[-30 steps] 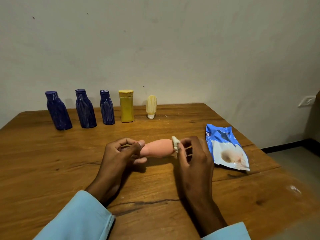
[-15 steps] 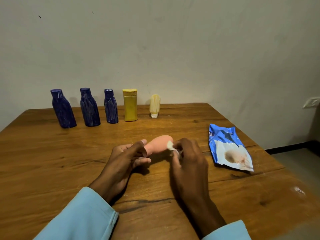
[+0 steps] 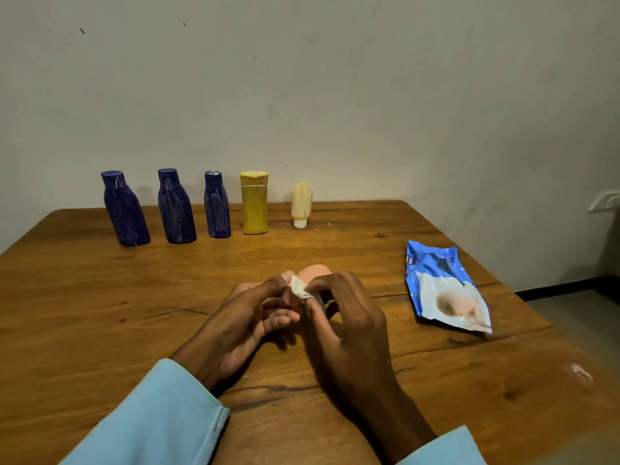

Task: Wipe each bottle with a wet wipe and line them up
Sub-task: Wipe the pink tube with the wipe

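Light-blue long sleeves (image 3: 161,414) with ribbed cuffs; bare hands

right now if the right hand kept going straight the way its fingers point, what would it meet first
The right hand, pinching the wet wipe, points up-left at the pink bottle it is already touching. Past that, probably the left hand's thumb; depth is hard to judge.
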`<state>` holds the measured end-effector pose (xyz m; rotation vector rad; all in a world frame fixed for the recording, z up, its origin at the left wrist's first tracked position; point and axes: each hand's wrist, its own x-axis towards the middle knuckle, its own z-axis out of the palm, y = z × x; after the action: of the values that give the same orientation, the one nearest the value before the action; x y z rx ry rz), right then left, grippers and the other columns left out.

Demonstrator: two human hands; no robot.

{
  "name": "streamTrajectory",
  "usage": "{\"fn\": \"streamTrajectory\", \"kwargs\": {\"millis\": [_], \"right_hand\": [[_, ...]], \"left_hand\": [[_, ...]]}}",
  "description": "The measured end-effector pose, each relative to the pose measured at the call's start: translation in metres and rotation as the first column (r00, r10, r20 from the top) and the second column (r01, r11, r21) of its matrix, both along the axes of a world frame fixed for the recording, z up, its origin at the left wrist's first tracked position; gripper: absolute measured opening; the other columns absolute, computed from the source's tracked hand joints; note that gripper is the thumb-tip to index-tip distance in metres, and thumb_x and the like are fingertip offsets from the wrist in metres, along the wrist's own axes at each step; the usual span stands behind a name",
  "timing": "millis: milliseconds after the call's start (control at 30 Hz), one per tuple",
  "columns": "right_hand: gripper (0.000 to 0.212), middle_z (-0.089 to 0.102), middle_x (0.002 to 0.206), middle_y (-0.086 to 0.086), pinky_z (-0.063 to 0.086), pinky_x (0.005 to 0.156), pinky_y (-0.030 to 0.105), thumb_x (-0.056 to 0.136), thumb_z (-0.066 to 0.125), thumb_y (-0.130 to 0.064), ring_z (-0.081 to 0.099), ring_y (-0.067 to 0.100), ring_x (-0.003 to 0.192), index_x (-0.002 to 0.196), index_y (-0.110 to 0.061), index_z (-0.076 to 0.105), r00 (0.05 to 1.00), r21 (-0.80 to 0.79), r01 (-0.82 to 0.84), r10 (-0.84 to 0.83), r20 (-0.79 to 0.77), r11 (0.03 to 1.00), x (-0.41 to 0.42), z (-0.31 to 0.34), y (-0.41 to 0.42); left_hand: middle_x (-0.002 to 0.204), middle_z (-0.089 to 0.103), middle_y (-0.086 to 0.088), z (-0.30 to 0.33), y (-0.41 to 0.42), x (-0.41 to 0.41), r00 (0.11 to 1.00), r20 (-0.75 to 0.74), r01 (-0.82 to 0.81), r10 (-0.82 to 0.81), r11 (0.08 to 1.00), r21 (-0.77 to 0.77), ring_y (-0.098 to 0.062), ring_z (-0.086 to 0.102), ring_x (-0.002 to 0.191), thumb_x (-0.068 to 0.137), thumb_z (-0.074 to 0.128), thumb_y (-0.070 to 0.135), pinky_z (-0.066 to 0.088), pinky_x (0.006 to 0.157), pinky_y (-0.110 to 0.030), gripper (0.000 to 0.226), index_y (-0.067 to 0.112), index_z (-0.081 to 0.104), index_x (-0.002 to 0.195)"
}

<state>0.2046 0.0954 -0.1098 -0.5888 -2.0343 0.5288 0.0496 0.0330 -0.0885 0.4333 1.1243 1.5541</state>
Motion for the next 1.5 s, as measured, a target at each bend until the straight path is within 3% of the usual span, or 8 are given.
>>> {"fn": "streamTrajectory", "kwargs": {"millis": [133, 400, 667, 767, 900, 1100, 1333, 1500], "right_hand": [[0.025, 0.061, 0.110, -0.009, 0.048, 0.079, 0.010, 0.094, 0.071, -0.001, 0.061, 0.001, 0.098, 0.113, -0.016, 0.065, 0.996, 0.038, 0.034, -0.030, -0.089, 0.999, 0.004, 0.002, -0.003], [0.027, 0.054, 0.110, -0.012, 0.052, 0.075, 0.021, 0.092, 0.071, -0.014, 0.055, 0.003, 0.097, 0.114, -0.028, 0.062, 0.979, 0.114, 0.128, -0.144, 0.142, 0.985, 0.005, -0.004, 0.003], [0.024, 0.056, 0.112, -0.012, 0.054, 0.078, 0.024, 0.096, 0.067, -0.014, 0.057, 0.004, 0.100, 0.116, -0.027, 0.062, 0.988, 0.093, 0.086, -0.097, 0.120, 0.992, 0.003, -0.002, -0.003], [0.027, 0.056, 0.107, -0.019, 0.054, 0.072, 0.017, 0.095, 0.071, -0.016, 0.059, -0.003, 0.094, 0.112, -0.033, 0.060, 0.962, -0.028, 0.267, -0.265, 0.061, 0.963, 0.006, -0.001, 0.006], [0.021, 0.063, 0.102, -0.011, 0.052, 0.072, 0.015, 0.094, 0.073, -0.011, 0.063, 0.002, 0.090, 0.108, -0.024, 0.064, 0.944, -0.076, 0.302, -0.309, -0.112, 0.950, 0.015, 0.004, 0.014], [0.025, 0.061, 0.108, -0.022, 0.050, 0.076, 0.009, 0.102, 0.060, -0.016, 0.061, -0.005, 0.103, 0.116, -0.036, 0.053, 0.916, -0.218, 0.251, -0.304, -0.262, 0.943, 0.015, 0.011, 0.009], [0.020, 0.064, 0.107, -0.015, 0.050, 0.071, 0.010, 0.098, 0.065, -0.015, 0.063, 0.000, 0.098, 0.112, -0.029, 0.063, 0.940, -0.187, 0.277, -0.306, -0.152, 0.943, 0.014, 0.006, 0.013], [0.025, 0.060, 0.105, -0.020, 0.055, 0.070, 0.016, 0.096, 0.071, -0.014, 0.061, -0.004, 0.096, 0.107, -0.035, 0.063, 0.970, -0.169, 0.239, -0.244, -0.005, 0.956, 0.009, 0.003, 0.006]], "left_hand": [[0.087, 0.075, -0.019, 0.002, 0.000, 0.001, 1.000, -0.012, -0.013, 0.013, 1.000, -0.002, -0.015, 0.066, 0.059, 0.093, 0.072, 0.023, 0.055, 0.048, -0.018, 0.036, -0.006, 0.069, 0.115], [0.077, 0.068, -0.009, -0.005, 0.002, -0.005, 0.991, -0.127, -0.042, 0.037, 0.999, -0.031, -0.008, 0.042, 0.048, 0.101, 0.069, 0.028, 0.030, 0.039, -0.016, 0.043, -0.007, 0.065, 0.125], [0.098, 0.079, -0.017, -0.002, -0.004, -0.005, 0.969, -0.242, 0.050, -0.052, 0.999, -0.013, -0.017, 0.064, 0.062, 0.097, 0.071, 0.025, 0.051, 0.052, -0.027, 0.040, 0.000, 0.069, 0.127], [0.108, 0.082, -0.013, 0.001, -0.005, -0.006, 0.943, -0.333, 0.004, -0.001, 1.000, 0.007, -0.022, 0.075, 0.078, 0.090, 0.080, 0.018, 0.056, 0.063, -0.036, 0.038, 0.015, 0.068, 0.127], [0.104, 0.078, -0.001, -0.001, -0.004, -0.006, 0.775, -0.632, 0.003, 0.017, 1.000, 0.030, -0.016, 0.074, 0.093, 0.088, 0.085, 0.020, 0.055, 0.071, -0.031, 0.029, 0.027, 0.077, 0.114], [0.114, 0.065, 0.019, -0.005, -0.004, 0.000, 0.311, -0.935, -0.105, 0.169, 0.984, 0.142, 0.010, 0.059, 0.107, 0.081, 0.090, 0.016, 0.055, 0.078, -0.012, 0.039, 0.038, 0.072, 0.108], [0.115, 0.055, 0.018, -0.005, -0.002, -0.004, 0.163, -0.958, -0.105, 0.237, 0.969, 0.222, 0.002, 0.060, 0.103, 0.080, 0.090, 0.012, 0.055, 0.082, -0.011, 0.040, 0.031, 0.069, 0.108], [0.110, 0.058, 0.019, -0.004, -0.003, 0.000, 0.195, -0.943, -0.094, 0.270, 0.962, 0.256, 0.003, 0.059, 0.102, 0.077, 0.093, 0.020, 0.054, 0.081, -0.011, 0.038, 0.032, 0.071, 0.105]]}}
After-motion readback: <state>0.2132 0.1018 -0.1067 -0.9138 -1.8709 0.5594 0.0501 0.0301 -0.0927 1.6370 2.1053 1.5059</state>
